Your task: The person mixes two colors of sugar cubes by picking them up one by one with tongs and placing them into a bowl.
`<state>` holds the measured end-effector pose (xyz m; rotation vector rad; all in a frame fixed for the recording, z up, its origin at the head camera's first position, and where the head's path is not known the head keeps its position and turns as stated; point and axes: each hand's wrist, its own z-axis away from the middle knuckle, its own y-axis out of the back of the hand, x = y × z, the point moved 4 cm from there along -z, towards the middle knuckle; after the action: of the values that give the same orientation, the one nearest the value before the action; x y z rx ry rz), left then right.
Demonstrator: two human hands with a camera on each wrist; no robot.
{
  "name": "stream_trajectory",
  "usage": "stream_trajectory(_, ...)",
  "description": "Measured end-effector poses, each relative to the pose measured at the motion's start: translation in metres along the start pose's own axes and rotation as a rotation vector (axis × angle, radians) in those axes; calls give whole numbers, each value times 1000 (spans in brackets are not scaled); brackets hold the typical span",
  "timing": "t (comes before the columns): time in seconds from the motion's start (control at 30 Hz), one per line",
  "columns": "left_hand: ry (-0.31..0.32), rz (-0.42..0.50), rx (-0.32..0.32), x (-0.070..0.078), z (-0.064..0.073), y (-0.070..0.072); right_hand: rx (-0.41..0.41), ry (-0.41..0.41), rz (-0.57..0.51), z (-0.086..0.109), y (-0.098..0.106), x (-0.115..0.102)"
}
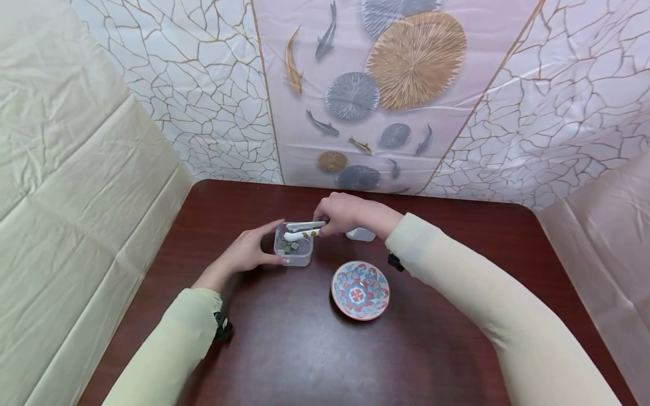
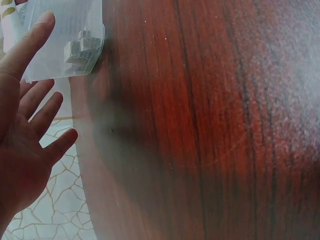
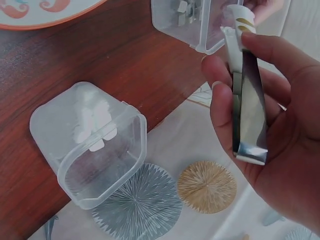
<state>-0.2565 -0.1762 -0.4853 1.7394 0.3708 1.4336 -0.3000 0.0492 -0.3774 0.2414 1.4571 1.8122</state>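
Observation:
My left hand [image 1: 247, 249] holds a clear plastic box [image 1: 298, 261] from its left side, thumb at the near wall and index finger at the far one. Several small greyish cubes [image 1: 287, 246] lie inside; in the left wrist view the cubes [image 2: 81, 48] show through the wall. My right hand [image 1: 345, 214] grips a pair of small tongs [image 1: 296, 235] with white, gold-patterned arms and a metal back end [image 3: 254, 115]. Their tips reach over the box, spread apart. Whether they touch a cube cannot be made out.
A patterned bowl [image 1: 360, 291] in red, blue and white stands right of the box. Behind it, partly under my right wrist, is a second clear container [image 3: 50, 125] with whitish patches inside. Patterned cloth [image 1: 223, 101] hangs at the table's [image 1: 274, 338] back edge.

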Motion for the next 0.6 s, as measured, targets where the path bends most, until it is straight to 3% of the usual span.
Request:
stream_trajectory(0.23, 5, 9, -8, -1, -1, -1, 20, -10, 89, -3, -2, -2)
stream_trajectory(0.6, 9, 8, -12, -1, 0, -1, 36, -23, 110, -5, -8, -1)
